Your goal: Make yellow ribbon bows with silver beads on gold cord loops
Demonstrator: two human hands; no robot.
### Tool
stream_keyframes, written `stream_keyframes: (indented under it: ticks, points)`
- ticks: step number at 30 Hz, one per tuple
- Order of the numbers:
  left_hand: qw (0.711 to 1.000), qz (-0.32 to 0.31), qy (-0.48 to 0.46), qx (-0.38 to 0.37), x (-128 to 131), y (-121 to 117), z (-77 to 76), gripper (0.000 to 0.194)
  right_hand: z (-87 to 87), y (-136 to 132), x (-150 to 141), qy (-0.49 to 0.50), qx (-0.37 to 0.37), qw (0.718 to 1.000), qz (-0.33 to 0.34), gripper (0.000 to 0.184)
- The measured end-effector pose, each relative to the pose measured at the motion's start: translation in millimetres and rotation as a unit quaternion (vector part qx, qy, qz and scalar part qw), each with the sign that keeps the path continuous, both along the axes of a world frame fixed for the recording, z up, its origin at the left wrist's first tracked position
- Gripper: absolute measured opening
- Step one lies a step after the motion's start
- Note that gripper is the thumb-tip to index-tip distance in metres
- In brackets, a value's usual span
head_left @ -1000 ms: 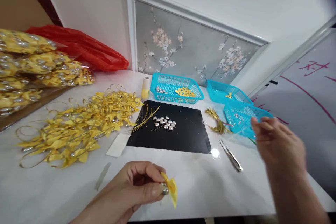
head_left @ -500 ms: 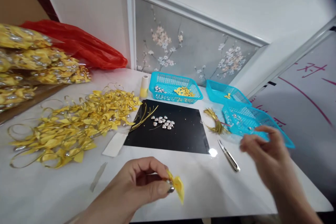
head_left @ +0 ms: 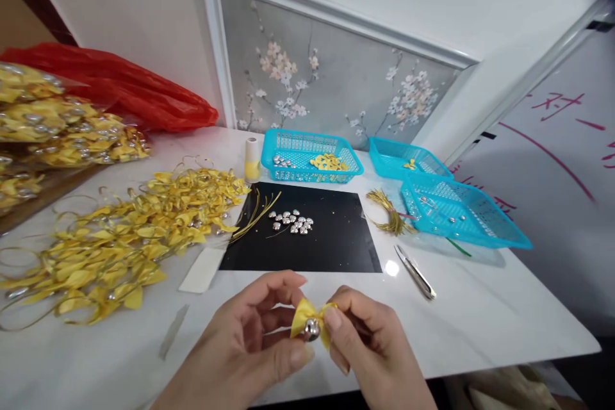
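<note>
A small yellow ribbon bow with a silver bell point(head_left: 310, 323) is pinched between both hands at the table's near edge. My left hand point(head_left: 250, 346) grips it from the left with thumb and fingers closed. My right hand point(head_left: 372, 349) pinches its right side. Just beyond lies a black mat point(head_left: 336, 243) with a cluster of loose silver bells point(head_left: 291, 221) and a few gold wires point(head_left: 254, 214) at its left edge.
A big pile of finished yellow bows point(head_left: 129, 230) covers the left. Three blue baskets stand behind: point(head_left: 310, 157), point(head_left: 408, 157), point(head_left: 461, 214). Tweezers point(head_left: 416, 272), a gold wire bundle point(head_left: 387, 214), a glue bottle point(head_left: 252, 160), bagged bows point(head_left: 52, 122) and a red bag point(head_left: 110, 86).
My right hand came back from the blue basket at the right and closed on the bow that my left hand holds. The view shifted slightly to the right.
</note>
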State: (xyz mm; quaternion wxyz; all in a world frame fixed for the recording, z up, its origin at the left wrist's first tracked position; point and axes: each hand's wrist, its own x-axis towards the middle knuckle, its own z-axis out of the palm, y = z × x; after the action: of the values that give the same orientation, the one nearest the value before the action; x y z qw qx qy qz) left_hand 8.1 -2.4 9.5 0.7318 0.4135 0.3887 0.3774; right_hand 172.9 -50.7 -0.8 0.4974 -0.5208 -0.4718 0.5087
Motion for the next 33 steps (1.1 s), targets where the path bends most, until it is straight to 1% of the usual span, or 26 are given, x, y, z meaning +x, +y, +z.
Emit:
stream_keyframes:
  ticks: [2, 3, 6, 9, 13, 14, 16, 18, 21, 23, 24, 25, 26, 28, 30, 31, 33]
  points:
    - [1.0, 0.002, 0.0, -0.003, -1.3, -0.2, -2.4, 0.048, -2.5, -2.2, -4.7, 0.01, -0.001, 1.0, -0.016, 0.041]
    - [1.0, -0.001, 0.013, -0.002, -2.2, 0.2, -3.5, 0.047, -3.2, -3.3, -6.8, 0.005, 0.003, 1.0, -0.027, 0.041]
    - [0.999, -0.015, 0.049, -0.002, -3.6, 1.7, -4.5, 0.033, -3.8, -5.3, -11.7, -0.003, 0.008, 0.999, -0.046, 0.041]
    - [0.999, -0.018, 0.049, -0.01, -2.5, 0.5, -2.5, 0.023, -5.5, -4.8, -14.5, 0.01, 0.014, 0.999, -0.05, 0.041]
    - [0.999, 0.01, 0.037, -0.039, -1.3, -3.0, -0.9, 0.023, -12.8, -3.5, -17.0, -0.015, 0.067, 0.995, -0.077, 0.038]
    - [0.999, 0.007, 0.032, -0.038, -1.9, -3.0, -1.4, 0.024, -15.2, -3.7, -17.5, -0.025, 0.082, 0.993, -0.082, 0.037]
    - [0.999, -0.013, 0.042, -0.008, -4.1, -1.7, -3.2, 0.023, -19.5, -4.8, -18.5, -0.043, 0.103, 0.99, -0.088, 0.036]
    - [0.995, -0.03, 0.079, 0.052, -7.0, 0.4, -4.9, 0.019, -21.9, -6.5, -18.4, -0.062, 0.112, 0.988, -0.09, 0.035]
    - [0.979, -0.053, 0.145, 0.133, -11.1, 1.8, -5.4, 0.011, -19.5, -7.8, -14.0, -0.076, 0.119, 0.985, -0.094, 0.033]
    - [0.971, -0.051, 0.175, 0.153, -13.4, 1.0, -5.0, 0.01, -15.8, -5.6, -8.1, -0.057, 0.115, 0.986, -0.104, 0.028]
    - [0.97, -0.044, 0.188, 0.15, -14.3, 0.4, -4.8, 0.01, -14.3, -3.4, -4.9, -0.038, 0.106, 0.988, -0.104, 0.027]
    - [0.97, -0.037, 0.194, 0.143, -15.1, -0.2, -4.6, 0.01, -13.6, -0.7, -2.0, -0.014, 0.09, 0.991, -0.095, 0.027]
    - [0.971, -0.031, 0.194, 0.137, -15.8, -0.7, -4.5, 0.011, -13.7, 2.4, 0.3, 0.017, 0.07, 0.995, -0.072, 0.028]
    - [0.974, -0.033, 0.181, 0.133, -16.7, -1.1, -4.3, 0.013, -16.1, 8.3, 2.8, 0.082, 0.018, 0.996, 0.009, 0.033]
    - [0.976, -0.039, 0.167, 0.134, -17.3, -1.5, -4.6, 0.014, -19.1, 12.1, 3.2, 0.122, -0.027, 0.988, 0.087, 0.034]
    - [0.976, -0.036, 0.167, 0.133, -17.8, -1.9, -5.2, 0.014, -19.7, 12.9, 3.3, 0.128, -0.043, 0.985, 0.11, 0.034]
    - [0.977, -0.03, 0.172, 0.121, -19.4, -3.8, -7.9, 0.014, -18.6, 12.6, 4.4, 0.13, -0.055, 0.982, 0.126, 0.032]
